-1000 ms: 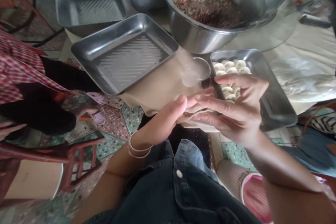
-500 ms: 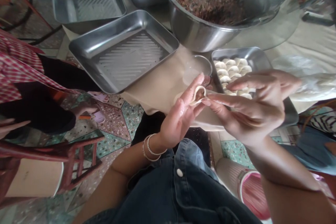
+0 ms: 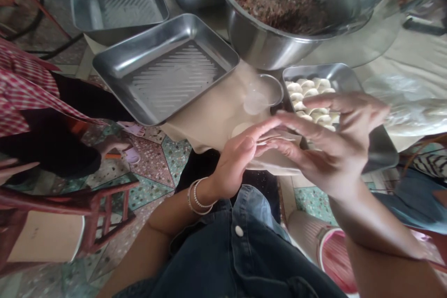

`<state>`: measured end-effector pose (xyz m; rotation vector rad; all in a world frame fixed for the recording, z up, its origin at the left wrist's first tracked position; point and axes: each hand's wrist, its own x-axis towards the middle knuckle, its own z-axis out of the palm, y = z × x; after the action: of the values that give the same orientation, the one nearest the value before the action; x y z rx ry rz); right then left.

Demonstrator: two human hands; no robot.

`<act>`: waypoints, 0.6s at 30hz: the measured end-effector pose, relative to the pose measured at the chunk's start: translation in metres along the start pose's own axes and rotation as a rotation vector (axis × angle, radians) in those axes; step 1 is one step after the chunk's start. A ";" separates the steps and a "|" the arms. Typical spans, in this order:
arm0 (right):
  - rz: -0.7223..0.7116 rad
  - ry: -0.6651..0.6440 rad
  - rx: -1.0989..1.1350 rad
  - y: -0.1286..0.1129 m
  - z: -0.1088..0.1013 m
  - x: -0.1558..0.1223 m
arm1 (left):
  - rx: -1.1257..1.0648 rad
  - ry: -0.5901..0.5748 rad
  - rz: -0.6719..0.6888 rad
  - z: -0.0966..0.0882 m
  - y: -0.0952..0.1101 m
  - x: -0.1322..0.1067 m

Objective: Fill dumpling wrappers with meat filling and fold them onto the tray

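My left hand (image 3: 233,163), with bracelets at the wrist, cups a dumpling (image 3: 261,142) that shows only as a pale edge between the fingers. Over it comes my right hand (image 3: 331,149), its thumb and forefinger closing on the dumpling against the left fingertips. Its filling is hidden now. A pale round wrapper (image 3: 241,129) lies just behind my left hand. Past my right hand, rows of folded dumplings (image 3: 309,87) sit in a metal tray (image 3: 344,73), partly covered by that hand.
A large metal bowl (image 3: 268,49) of minced filling (image 3: 272,2) stands at the back. An angled metal tray (image 3: 174,74) lies to its left, with further trays behind. A round clear dish (image 3: 263,93) is near the hands. A person in a checked garment (image 3: 31,88) is at left.
The dumpling wrapper, open with its filling showing before, is now folded over between my fingers. My right fingers moved left over it, and my left fingers bent inward.
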<state>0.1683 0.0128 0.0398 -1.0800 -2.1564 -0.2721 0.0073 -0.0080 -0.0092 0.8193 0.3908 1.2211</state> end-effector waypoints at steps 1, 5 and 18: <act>-0.011 -0.013 0.027 0.000 0.000 0.000 | -0.026 -0.005 -0.005 0.000 0.000 0.000; 0.043 0.017 0.161 -0.001 0.001 -0.002 | -0.117 0.012 -0.050 0.004 -0.007 0.000; 0.066 0.047 0.304 -0.007 0.012 -0.003 | -0.054 0.084 -0.050 0.025 -0.011 -0.013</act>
<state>0.1587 0.0120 0.0297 -0.9560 -2.0353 0.0603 0.0274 -0.0299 -0.0030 0.7095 0.4420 1.2169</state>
